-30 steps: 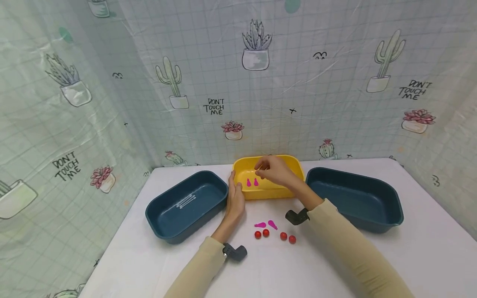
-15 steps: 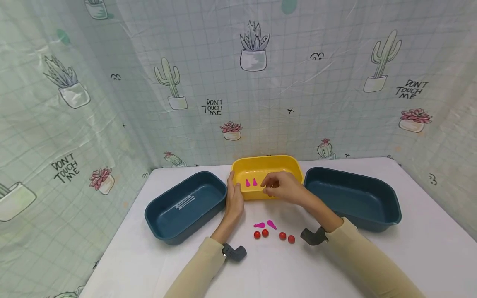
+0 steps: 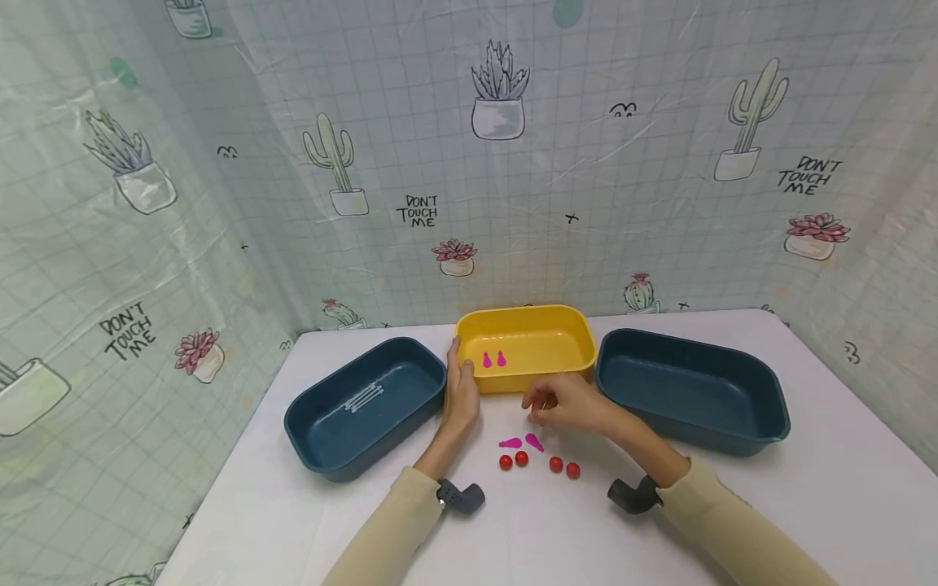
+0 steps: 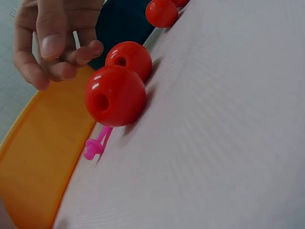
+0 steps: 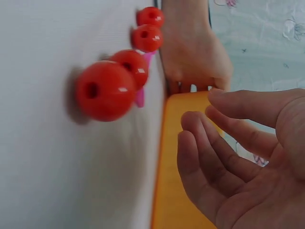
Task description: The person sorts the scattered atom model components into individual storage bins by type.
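My left hand (image 3: 460,395) rests against the left end of the yellow tray (image 3: 538,381), its fingers straight along the wall and its thumb near the front corner. Just in front of that tray hovers my right hand (image 3: 564,403), fingers loosely bent with nothing between them in the right wrist view. Two small pink teardrop-shaped pieces (image 3: 501,358) lie inside the yellow tray. On the table below the right hand are two more pink pieces (image 3: 535,442). Nearer the front, several red balls with holes, such as one red ball (image 4: 116,95), sit in pairs.
A dark blue tray (image 3: 322,464) at the left holds several thin white sticks (image 3: 364,396). Another dark blue tray (image 3: 733,443) stands at the right, close beside the yellow one. A cactus-print sheet (image 3: 557,179) hangs behind the white table (image 3: 242,521).
My right hand has come out of the yellow tray, towards me and slightly right, to above the table near the pink pieces. The left hand stays at the tray's end.
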Motion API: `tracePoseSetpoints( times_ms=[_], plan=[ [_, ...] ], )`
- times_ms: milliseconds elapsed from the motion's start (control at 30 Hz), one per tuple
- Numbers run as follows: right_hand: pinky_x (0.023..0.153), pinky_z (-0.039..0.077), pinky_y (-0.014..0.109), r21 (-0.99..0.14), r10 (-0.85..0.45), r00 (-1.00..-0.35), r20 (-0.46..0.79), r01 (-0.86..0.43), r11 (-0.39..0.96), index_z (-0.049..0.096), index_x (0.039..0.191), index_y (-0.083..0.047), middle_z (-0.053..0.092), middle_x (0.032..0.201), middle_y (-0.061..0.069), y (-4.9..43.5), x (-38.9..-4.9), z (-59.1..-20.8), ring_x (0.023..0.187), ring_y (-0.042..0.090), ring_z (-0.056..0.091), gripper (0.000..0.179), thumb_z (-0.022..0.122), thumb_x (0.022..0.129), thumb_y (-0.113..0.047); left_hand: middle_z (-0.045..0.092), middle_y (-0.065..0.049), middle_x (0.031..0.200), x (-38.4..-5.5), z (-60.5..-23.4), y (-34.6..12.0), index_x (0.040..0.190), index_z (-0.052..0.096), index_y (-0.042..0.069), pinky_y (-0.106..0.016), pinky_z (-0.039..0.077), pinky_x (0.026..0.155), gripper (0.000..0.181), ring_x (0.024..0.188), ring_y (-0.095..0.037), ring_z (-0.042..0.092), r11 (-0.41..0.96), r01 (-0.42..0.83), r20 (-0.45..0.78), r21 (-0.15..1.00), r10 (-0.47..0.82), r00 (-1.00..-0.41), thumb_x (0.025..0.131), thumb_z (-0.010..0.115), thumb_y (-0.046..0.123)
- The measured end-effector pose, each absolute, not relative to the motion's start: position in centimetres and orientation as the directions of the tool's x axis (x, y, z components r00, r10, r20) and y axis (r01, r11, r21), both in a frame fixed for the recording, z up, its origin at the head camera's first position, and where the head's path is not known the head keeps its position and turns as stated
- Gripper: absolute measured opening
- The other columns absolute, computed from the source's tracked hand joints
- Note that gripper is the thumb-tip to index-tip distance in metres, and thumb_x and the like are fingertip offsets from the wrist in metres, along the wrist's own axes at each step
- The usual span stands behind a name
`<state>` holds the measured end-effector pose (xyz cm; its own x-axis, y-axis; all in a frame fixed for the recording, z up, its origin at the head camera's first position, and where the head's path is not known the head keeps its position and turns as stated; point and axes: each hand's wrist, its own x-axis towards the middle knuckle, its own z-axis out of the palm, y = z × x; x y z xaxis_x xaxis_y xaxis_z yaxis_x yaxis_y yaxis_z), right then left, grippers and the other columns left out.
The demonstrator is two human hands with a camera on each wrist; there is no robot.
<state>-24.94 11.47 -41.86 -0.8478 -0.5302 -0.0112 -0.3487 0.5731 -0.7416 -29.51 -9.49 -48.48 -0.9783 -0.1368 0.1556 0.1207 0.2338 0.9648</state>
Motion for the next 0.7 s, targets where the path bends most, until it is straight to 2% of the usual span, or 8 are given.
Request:
tracePoseSetpoints(
  times_ms=[233, 700],
  plan=[
    [0.065, 0.055, 0.022, -0.760, -0.536, -0.842, -0.065, -0.307, 0.574, 0.073, 0.104, -0.005, 0.067, 0.081, 0.001, 11.8, -24.8, -43.2, 0.068, 0.016, 0.061, 0.016, 0.078, 0.091, -0.012, 0.021, -0.004, 0.173, -29.6, -48.7, -9.5, 0.165, 0.021, 0.017, -0.049, 0.012, 0.132, 0.055, 0.161, -0.026, 0.019, 0.222, 0.133, 0.164, 0.966, -0.130, -0.978, 0.111, 0.032, 0.022],
    [0.064, 0.053, 0.020, -0.733, -0.543, -0.834, -0.100, -0.308, 0.607, 0.073, 0.101, -0.008, 0.067, 0.076, -0.001, 12.0, -24.9, -44.0, 0.067, 0.015, 0.058, 0.015, 0.080, 0.088, -0.011, 0.021, -0.006, 0.173, -29.6, -48.6, -9.5, 0.165, 0.021, 0.015, -0.049, 0.013, 0.132, 0.056, 0.161, -0.027, 0.019, 0.222, 0.143, 0.174, 0.964, -0.128, -0.976, 0.110, 0.031, 0.020]
  ],
)
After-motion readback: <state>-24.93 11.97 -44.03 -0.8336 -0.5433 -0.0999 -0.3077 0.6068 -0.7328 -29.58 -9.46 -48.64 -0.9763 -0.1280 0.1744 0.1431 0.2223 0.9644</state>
